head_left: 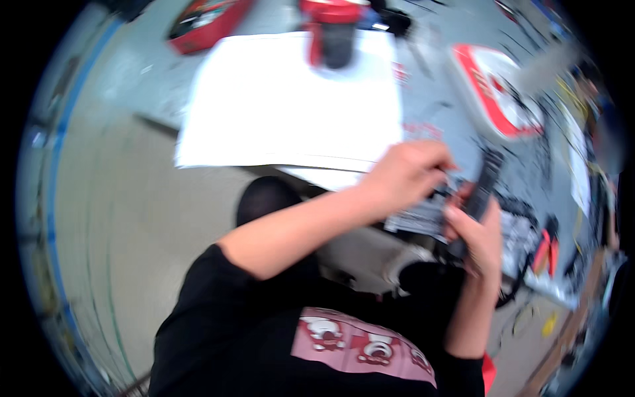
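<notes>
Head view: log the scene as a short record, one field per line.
Right hand: grips a long black object
Left hand: fingers bent close to that object; contact unclear through blur
Paper: white sheet on the gray table, left of the black object
Container: red-and-black, at the sheet's far edge
Right side: red-and-white tray; red-handled pliers

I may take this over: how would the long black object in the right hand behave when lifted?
The long black object is probably stiff: its upper part juts out straight past the right hand. Being slender, it is likely fairly light. Its surface is blurred, so I can't tell how slippery it is.
</notes>
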Demonstrator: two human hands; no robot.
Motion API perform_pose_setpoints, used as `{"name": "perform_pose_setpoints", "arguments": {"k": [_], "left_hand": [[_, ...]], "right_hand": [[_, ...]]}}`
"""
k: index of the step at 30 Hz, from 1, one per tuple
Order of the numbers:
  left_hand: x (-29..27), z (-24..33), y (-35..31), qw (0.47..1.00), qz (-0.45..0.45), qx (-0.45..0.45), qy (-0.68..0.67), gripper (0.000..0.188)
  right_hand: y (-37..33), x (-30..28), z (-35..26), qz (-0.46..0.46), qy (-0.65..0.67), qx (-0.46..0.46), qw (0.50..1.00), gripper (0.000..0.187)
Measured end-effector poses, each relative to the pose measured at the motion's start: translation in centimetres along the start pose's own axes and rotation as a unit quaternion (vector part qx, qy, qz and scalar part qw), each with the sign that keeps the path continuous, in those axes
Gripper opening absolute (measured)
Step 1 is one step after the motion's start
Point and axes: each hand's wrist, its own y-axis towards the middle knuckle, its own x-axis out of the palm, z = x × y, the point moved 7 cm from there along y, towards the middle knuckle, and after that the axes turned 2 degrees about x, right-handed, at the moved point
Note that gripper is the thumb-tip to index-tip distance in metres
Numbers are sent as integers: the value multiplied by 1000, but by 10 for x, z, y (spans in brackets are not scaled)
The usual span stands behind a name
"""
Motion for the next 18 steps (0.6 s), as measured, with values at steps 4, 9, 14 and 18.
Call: {"name": "perform_pose_setpoints", "arguments": {"k": [4,9,14,18], "left_hand": [[9,3,7,995,26,92,-1,14],[-2,12,-5,997,30,58,-33,15],[4,13,-2,992,-16,72,-97,14],[9,-9,0,925,-62,-153,-342,8]], "right_hand": [[3,-13,6,35,48,-8,998,40],[2,0,5,13,37,-8,999,38],[0,-7,6,16,31,-8,999,41],[1,-10,7,11,33,-5,999,42]]}}
